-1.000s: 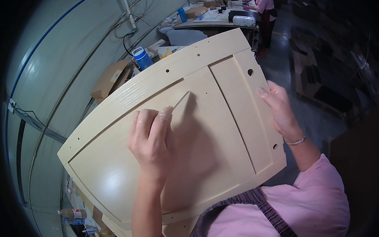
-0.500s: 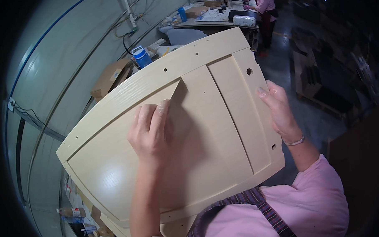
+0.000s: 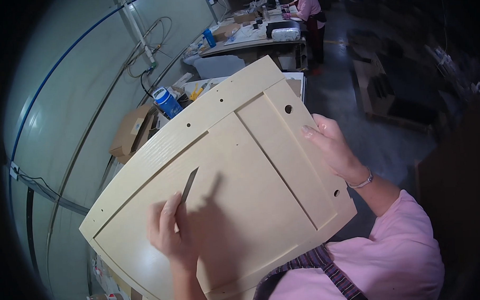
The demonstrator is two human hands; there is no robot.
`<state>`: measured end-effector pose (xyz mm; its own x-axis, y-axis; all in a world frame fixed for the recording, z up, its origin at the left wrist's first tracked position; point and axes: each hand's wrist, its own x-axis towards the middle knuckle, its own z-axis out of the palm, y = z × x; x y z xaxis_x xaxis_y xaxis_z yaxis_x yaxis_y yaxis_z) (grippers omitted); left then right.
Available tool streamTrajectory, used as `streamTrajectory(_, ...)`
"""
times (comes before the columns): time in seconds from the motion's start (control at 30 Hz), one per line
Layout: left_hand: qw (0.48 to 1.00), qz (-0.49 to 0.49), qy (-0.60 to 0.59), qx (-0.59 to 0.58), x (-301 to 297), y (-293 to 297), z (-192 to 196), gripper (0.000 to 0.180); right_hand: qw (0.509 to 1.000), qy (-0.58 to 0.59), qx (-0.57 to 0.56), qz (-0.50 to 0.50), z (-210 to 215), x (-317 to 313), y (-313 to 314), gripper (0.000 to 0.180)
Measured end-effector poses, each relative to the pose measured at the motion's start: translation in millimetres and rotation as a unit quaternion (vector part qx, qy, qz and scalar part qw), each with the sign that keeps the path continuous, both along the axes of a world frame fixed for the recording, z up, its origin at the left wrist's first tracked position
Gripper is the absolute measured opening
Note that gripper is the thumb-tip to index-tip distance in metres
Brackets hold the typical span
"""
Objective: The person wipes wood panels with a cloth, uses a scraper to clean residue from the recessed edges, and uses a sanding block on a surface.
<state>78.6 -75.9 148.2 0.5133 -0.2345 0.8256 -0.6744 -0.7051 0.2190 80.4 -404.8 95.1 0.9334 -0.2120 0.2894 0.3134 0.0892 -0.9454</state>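
A large pale cream panel (image 3: 251,181), with a curved long edge, recessed fields and several drilled holes, is tilted across the space before me. My right hand (image 3: 335,149) grips its right edge, thumb on the face and fingers behind. Over the panel's recessed middle, my left hand (image 3: 171,231) is closed on a thin, flat, blade-like strip (image 3: 190,183) with a slanted tip. The strip points up and away from me, and its shadow falls on the panel to the right. What supports the panel underneath is mostly hidden.
Behind the panel stand a blue jug (image 3: 167,103) and an open cardboard box (image 3: 131,133). A plastic bottle (image 3: 105,299) lies at the lower left. Farther off, a co-worker (image 3: 310,12) stands at a cluttered table (image 3: 247,45). Dark stacked pieces (image 3: 396,94) sit at the right.
My left hand has drawn the blade-like strip down and left, away from the recess's upper edge. My right hand still holds the panel's edge. The whole view has shifted somewhat.
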Motion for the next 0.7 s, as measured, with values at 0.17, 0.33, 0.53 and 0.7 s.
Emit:
streamTrajectory(0.17,0.966,0.111,0.104,-0.212,-44.9,104.9,-21.3,0.005,1.0,-0.003,-0.005,-0.005,5.5,5.1,8.0,0.02)
streamTrajectory(0.33,0.9,0.203,0.097,-0.373,-75.9,243.8,-62.7,0.01,0.999,0.009,-0.031,-0.021,0.6,7.5,5.5,0.024)
streamTrajectory(0.53,0.857,0.242,0.246,-0.382,-105.8,280.2,-94.2,0.014,0.999,0.015,-0.044,-0.017,-6.6,15.2,2.6,0.024)
streamTrajectory(0.7,0.808,0.28,0.318,-0.409,-114.5,277.3,-64.0,0.009,0.999,0.052,-0.009,0.012,-5.4,29.2,15.8,0.025)
